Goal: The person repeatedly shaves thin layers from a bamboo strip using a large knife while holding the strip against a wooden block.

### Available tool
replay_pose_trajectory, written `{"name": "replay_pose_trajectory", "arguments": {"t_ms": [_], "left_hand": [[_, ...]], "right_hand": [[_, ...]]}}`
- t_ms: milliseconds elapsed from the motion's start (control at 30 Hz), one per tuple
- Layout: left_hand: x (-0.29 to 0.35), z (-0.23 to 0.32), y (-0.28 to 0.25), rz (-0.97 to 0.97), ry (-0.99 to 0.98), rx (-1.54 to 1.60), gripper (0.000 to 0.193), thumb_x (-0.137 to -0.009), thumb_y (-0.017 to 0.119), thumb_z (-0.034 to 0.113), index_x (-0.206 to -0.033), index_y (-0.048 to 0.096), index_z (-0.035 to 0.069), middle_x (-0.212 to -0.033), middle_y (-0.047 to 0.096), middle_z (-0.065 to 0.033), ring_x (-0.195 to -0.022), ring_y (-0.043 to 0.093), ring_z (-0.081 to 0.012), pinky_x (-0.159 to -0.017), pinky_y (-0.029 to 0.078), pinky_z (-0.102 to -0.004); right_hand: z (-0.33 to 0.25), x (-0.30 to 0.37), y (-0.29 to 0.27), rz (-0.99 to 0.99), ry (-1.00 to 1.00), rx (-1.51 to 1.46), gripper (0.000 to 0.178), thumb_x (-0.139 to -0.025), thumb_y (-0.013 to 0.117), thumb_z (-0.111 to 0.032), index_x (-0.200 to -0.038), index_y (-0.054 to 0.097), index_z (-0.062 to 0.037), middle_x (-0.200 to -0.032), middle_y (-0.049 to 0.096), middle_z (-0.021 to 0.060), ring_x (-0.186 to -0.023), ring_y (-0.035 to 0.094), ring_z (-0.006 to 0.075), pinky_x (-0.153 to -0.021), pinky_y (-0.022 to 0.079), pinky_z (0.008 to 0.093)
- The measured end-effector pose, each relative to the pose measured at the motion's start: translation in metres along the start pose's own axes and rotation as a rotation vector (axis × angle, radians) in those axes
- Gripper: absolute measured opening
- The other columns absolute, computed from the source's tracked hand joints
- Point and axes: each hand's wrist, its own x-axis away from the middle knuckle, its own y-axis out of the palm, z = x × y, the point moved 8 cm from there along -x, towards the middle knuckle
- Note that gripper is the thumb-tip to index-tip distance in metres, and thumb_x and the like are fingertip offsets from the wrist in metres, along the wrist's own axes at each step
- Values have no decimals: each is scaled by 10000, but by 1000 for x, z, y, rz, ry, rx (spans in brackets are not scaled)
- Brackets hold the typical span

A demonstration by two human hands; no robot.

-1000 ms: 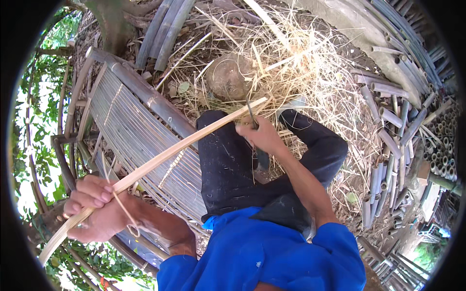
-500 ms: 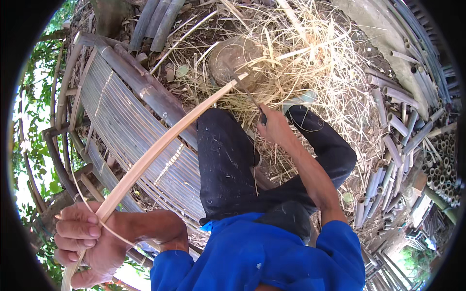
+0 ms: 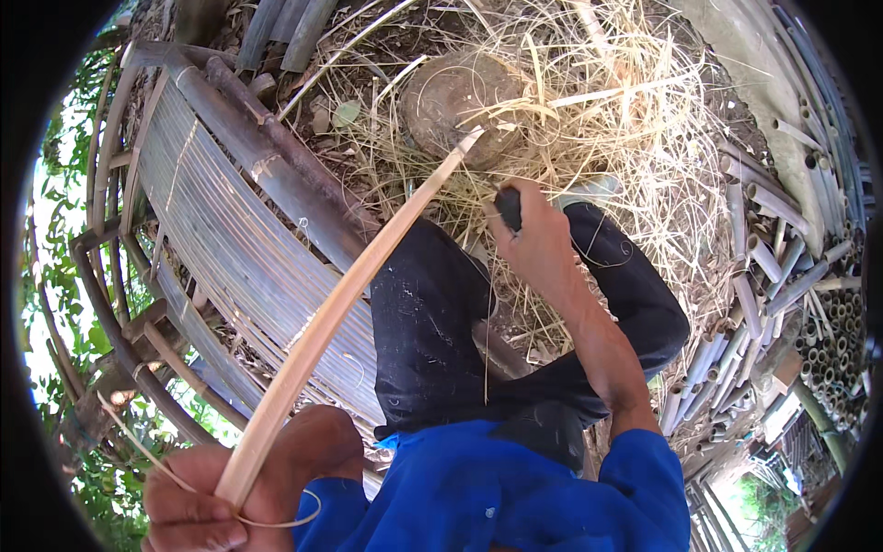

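At the lower left, my left hand is closed round a long pale bamboo strip. The strip slants up and away to the right, its cut tip reaching the edge of a round brown block on the ground. A thin curled sliver hangs by the fingers of that hand. My right hand, beyond my knees and right of the strip's far end, grips a knife by its dark handle. The blade cannot be made out now, though it showed a moment ago. Hand and strip are apart.
Pale shavings lie heaped around the block. A slatted bamboo bench with a thick pole frame stands to the left. Cut bamboo pieces line the right side, with stacked tubes farther right. My bent legs lie between.
The knife has come off the strip's far end, and its blade no longer shows clearly. My left hand has moved down and right with the strip, which now stands steeper.
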Motion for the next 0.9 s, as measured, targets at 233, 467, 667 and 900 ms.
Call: {"name": "replay_pose_trajectory", "arguments": {"t_ms": [233, 467, 667, 900], "left_hand": [[8, -6, 10, -4, 15, -23, 546, -1066, 328, 563, -762, 409, 117, -571, 336, 35, -427, 396, -93, -358, 317, -207], [12, -14, 12, -44, 9, -47, 525, -1070, 341, 543, -769, 405, 119, -578, 336, 34, -449, 414, -88, -377, 305, -208], [7, -4, 7, 74, 9, 95, 380, -967, 520, 314, -635, 392, 180, -482, 314, 68, -379, 314, -56, -403, 230, -208], [16, -13, 22, 60, 77, -40, 524, -1071, 343, 536, -776, 430, 113, -558, 294, 49, -400, 380, -80, -340, 294, -196]], "right_hand": [[9, -19, 22, -71, 12, -41, 389, -895, 749, -204, -1160, 540, -10, -826, 694, 203, -749, 730, 345, -653, 578, 388], [-13, -12, 10, 34, -180, -87, 364, -864, 767, -178, -1103, 549, -13, -803, 658, 184, -647, 684, 365, -582, 557, 426], [33, -35, 29, -57, -118, 16, 289, -874, 737, -176, -1066, 572, -36, -800, 662, 190, -705, 694, 369, -628, 560, 457], [-2, -8, 20, -67, -422, -91, 303, -932, 669, -271, -1049, 512, -40, -813, 649, 208, -700, 665, 399, -602, 524, 498]]}}
